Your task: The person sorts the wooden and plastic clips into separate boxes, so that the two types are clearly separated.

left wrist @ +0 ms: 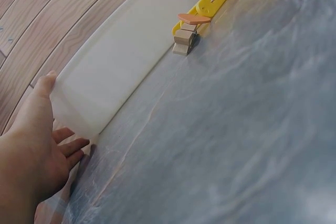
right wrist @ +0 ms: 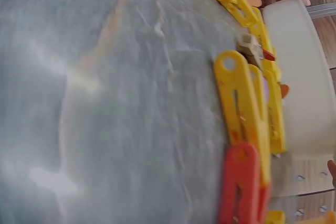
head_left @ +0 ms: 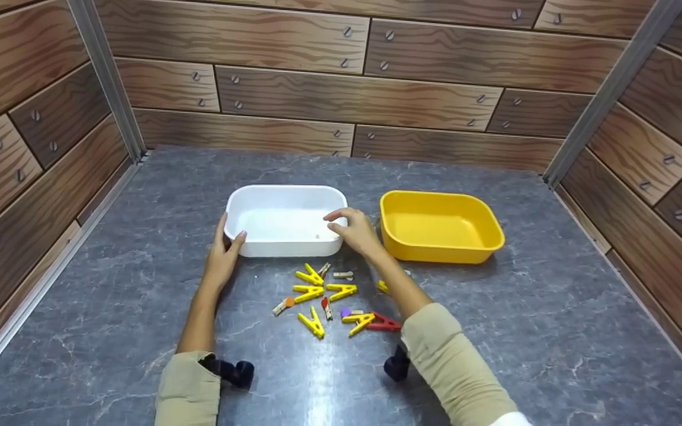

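A white plastic tub (head_left: 285, 247) stands on the grey tabletop. My left hand (head_left: 221, 260) holds its near left corner, the thumb up at the rim and the fingers along the outer wall. Over the tub's right end is my right hand (head_left: 357, 232), its thumb and forefinger bent and apart with nothing seen between them. In front of the tub lie several yellow clothespins (head_left: 341, 291), a red clothespin (head_left: 383, 323) and small wooden clothespins, one with an orange disc (head_left: 289, 302). The right forearm partly covers another yellow clothespin (head_left: 383, 286).
A yellow plastic tub (head_left: 441, 253) stands to the right of the white one. Walls with a wood-plank print (head_left: 293, 89) enclose the table at the back and sides. A tiny pale speck (head_left: 317, 236) shows inside the white tub.
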